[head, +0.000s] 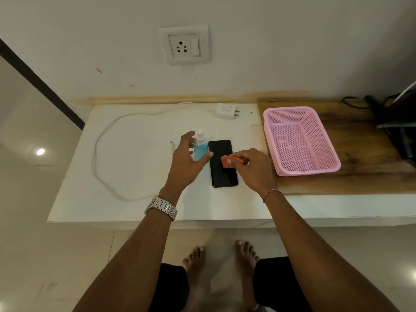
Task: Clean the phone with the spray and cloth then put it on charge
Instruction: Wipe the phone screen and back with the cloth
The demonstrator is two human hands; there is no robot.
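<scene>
A white charger cable [105,140] is lying in a wide loop at the 9 o'clock side of the white counter [135,208], running back to the white plug adapter [226,111] at 12 o'clock, which is resting unplugged below the wall socket [184,45]. The left hand [188,159], with a metal watch [161,208] on its wrist, is hovering with fingers spread and loose around the spray bottle [200,147] without closing on it; the bottle of blue liquid is standing upright just beside the phone's left edge. The phone [222,164] is lying flat at the counter's centre, its face black and glossy. The right hand [253,170] is pinching a folded orange cloth [231,160] over the phone's upper half; whether the cloth is touching the glass is unclear. At 3 o'clock a pink perforated basket [301,170] is sitting on the wooden surface [351,183].
</scene>
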